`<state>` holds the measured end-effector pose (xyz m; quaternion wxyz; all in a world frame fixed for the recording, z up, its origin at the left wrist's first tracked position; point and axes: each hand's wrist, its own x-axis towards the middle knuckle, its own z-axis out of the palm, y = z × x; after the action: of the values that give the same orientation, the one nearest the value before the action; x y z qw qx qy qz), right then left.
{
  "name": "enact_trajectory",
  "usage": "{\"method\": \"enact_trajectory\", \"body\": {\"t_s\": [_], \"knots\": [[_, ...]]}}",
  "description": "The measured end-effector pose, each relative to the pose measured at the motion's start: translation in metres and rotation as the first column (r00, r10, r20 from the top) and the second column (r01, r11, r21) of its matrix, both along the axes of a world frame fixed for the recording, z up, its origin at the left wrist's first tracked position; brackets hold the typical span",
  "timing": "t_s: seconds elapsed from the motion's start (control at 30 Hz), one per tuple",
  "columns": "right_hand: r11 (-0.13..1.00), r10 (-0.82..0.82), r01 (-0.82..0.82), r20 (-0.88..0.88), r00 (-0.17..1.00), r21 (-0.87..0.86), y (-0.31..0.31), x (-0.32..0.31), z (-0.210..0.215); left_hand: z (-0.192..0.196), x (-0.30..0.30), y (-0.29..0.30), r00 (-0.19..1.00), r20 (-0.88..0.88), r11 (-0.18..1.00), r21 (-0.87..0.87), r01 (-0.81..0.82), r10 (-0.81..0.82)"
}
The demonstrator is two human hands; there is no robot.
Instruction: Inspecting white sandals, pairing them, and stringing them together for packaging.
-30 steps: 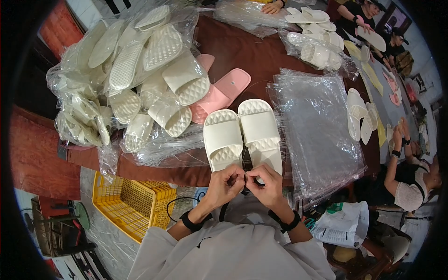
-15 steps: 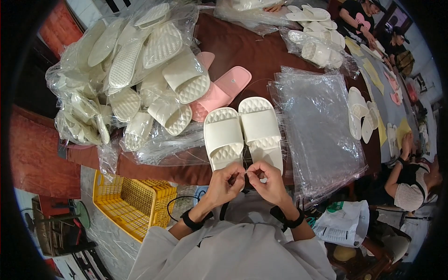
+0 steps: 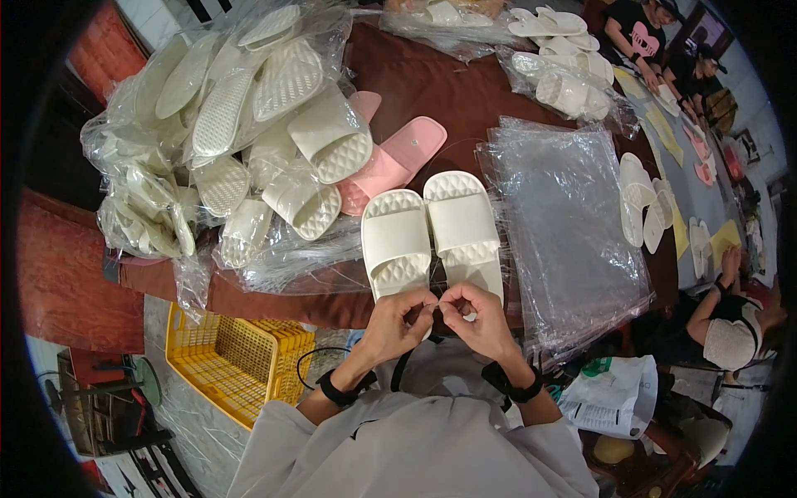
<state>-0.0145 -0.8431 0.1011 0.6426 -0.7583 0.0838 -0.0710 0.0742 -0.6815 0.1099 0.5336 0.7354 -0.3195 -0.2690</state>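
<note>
Brown table: white slippers unmoved since earlier. Left hand and right hand remain pinched together at the heels; held item indiscernible.

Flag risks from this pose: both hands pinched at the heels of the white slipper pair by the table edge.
1. The white slipper pair lies with its heels at the table edge; a tug from the left hand or right hand could pull it off.
2. The stack of clear bags overhangs that edge and looks slippery; an elbow could drag it down.
</note>
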Motion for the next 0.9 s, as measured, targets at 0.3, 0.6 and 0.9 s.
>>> {"method": "enact_trajectory", "body": {"t_s": [0.3, 0.6, 0.9], "knots": [[0.955, 0.131, -0.096, -0.109, 0.985, 0.281, -0.009, 0.004, -0.005, -0.014, -0.004, 0.002, 1.0, 0.0, 0.995, -0.1, -0.025, 0.025], [0.969, 0.066, -0.018, -0.186, 0.98, 0.248, -0.007, 0.008, -0.007, -0.006, -0.006, -0.003, 0.997, -0.07, 0.983, -0.18, 0.02, -0.033], [0.996, -0.081, 0.078, 0.073, 0.994, 0.047, 0.008, 0.003, -0.006, -0.018, -0.008, -0.002, 0.963, -0.234, 0.98, -0.114, -0.165, 0.135]]}}
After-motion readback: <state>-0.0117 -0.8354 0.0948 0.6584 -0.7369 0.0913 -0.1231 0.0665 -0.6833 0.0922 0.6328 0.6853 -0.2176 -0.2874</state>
